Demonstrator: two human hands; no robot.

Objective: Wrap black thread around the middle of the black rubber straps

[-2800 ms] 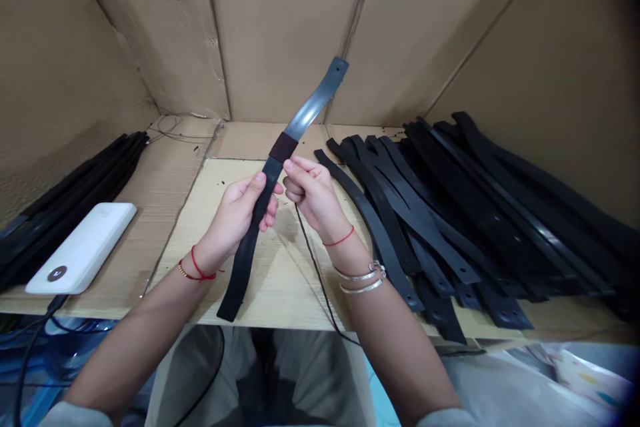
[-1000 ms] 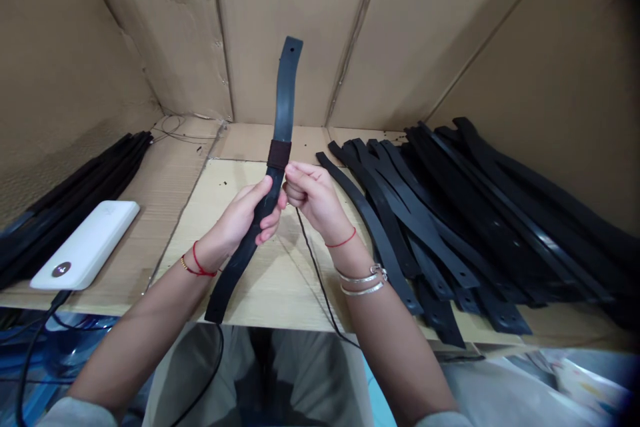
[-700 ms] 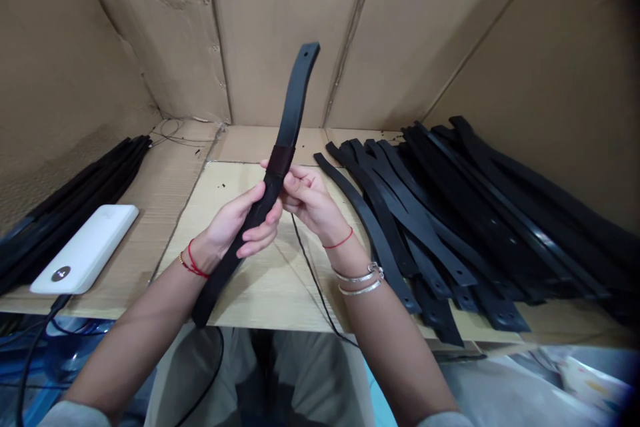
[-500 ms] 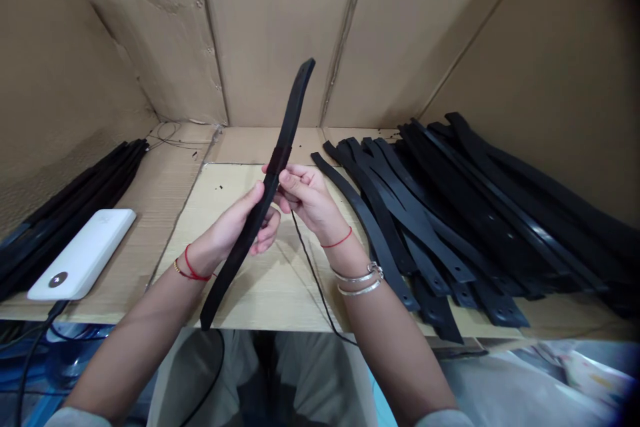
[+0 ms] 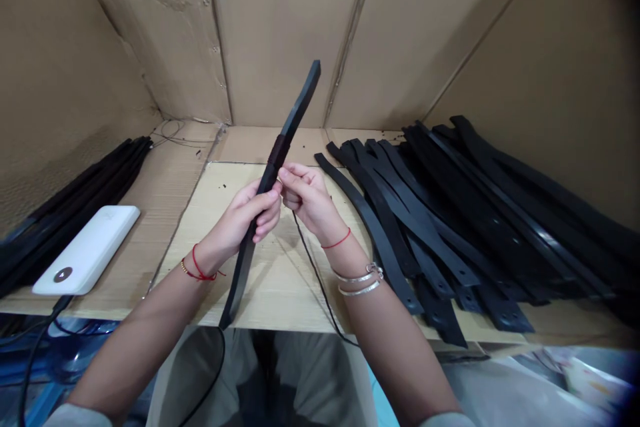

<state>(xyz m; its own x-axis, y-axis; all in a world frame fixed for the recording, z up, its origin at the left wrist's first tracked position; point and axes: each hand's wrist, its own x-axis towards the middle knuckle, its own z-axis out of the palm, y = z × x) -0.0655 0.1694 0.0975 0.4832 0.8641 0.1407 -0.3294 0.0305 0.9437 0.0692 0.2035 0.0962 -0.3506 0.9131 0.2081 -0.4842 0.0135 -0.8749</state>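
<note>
Holding one black rubber strap (image 5: 266,180), the left hand (image 5: 240,217) closes around its lower half. The strap runs tilted from 7 o'clock up to 1 o'clock, and one dark band (image 5: 278,151) wraps it just above that grip. The right hand (image 5: 306,197) sits at 1 o'clock from the left hand, fingers pinched narrow just beside the strap; contact cannot be confirmed. Farther out on the shelf (image 5: 300,297) lie one white power bank (image 5: 86,250) at 9 o'clock, one bundle of straps (image 5: 75,197) at 10 o'clock, and one pile of straps (image 5: 425,227), too many to count, at 2 o'clock. A cardboard wall (image 5: 280,33) stands beyond at 12 o'clock.
</note>
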